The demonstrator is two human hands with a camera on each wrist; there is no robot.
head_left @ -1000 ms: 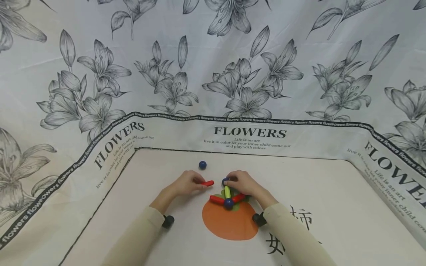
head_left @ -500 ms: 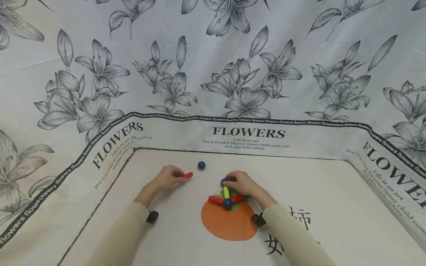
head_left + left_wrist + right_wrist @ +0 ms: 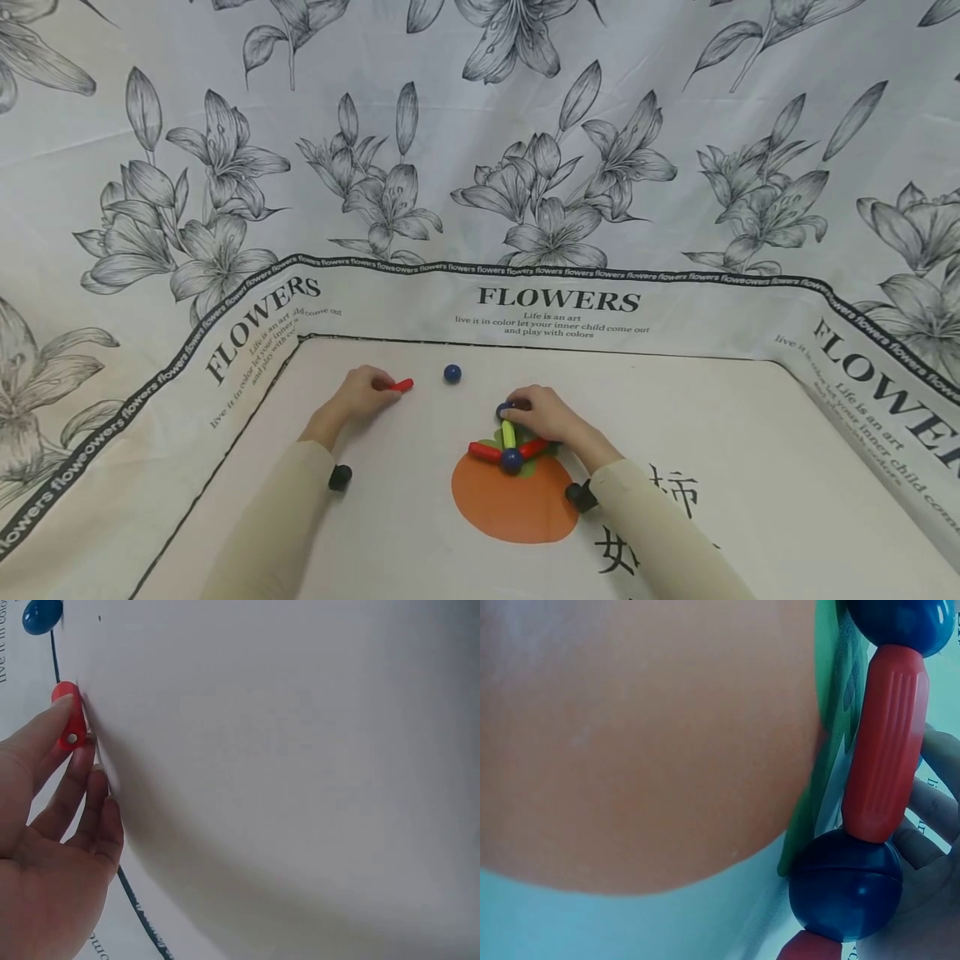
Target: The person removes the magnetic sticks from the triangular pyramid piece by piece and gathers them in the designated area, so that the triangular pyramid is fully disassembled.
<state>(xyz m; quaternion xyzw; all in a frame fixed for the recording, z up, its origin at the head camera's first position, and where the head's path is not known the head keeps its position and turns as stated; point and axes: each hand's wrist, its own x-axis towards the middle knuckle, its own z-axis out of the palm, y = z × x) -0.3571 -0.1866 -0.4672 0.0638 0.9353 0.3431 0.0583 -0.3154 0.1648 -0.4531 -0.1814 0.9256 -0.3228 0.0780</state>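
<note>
while pinching a red rod [image 3: 403, 385] with the left hand [image 3: 362, 393], left of the free blue ball [image 3: 452, 374], grips with the right hand [image 3: 543, 412] the far ball [image 3: 502, 410] on the yellow-green rod [image 3: 508, 434], probably to steady the joined frame [image 3: 486, 452].

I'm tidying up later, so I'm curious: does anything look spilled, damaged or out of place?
Nothing looks spilled or damaged. The only stray is a blue ball, lying on the tablecloth apart from the joined pieces; it's probably a spare piece rather than a mishap.
</note>
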